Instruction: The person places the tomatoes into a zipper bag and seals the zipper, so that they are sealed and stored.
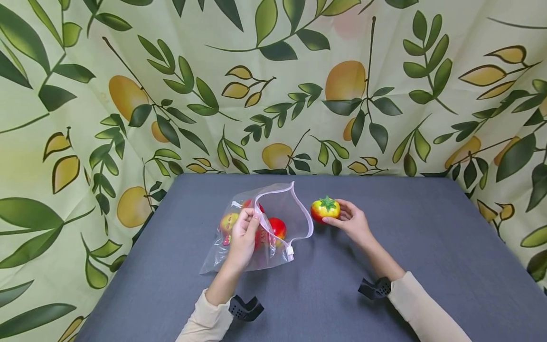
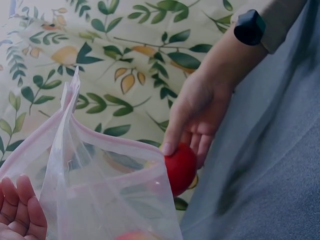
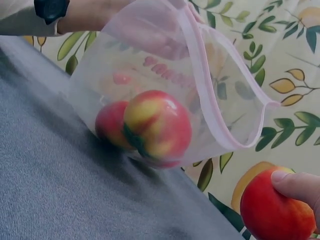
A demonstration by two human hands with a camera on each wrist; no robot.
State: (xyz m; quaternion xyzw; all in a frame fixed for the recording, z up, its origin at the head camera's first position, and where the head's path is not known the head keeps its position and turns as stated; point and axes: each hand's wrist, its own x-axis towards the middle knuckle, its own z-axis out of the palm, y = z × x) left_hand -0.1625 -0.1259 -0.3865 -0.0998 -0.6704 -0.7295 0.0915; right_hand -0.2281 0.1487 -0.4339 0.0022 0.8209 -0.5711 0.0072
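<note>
A clear zip bag [image 1: 260, 261] with a pink-white zip rim lies on the table, its mouth gaping toward the right. Inside it are several red and yellow toy fruits, among them a toy tomato [image 3: 157, 125]. My left hand [image 1: 244, 235] pinches the bag's rim at the near upper edge. Just right of the bag's mouth, my right hand [image 1: 352, 221] holds another toy tomato [image 1: 325, 210], red and yellow with a green leafy top, between thumb and fingers. In the right wrist view the thumb presses on this tomato's red side.
A grey cloth-covered table [image 1: 406, 218] stretches beneath both hands. Behind and at the sides hangs a curtain [image 1: 299, 95] printed with leaves and fruit. A white slider [image 1: 290, 251] sits at the zip's near end. Black bands [image 1: 246, 308] are strapped on both wrists.
</note>
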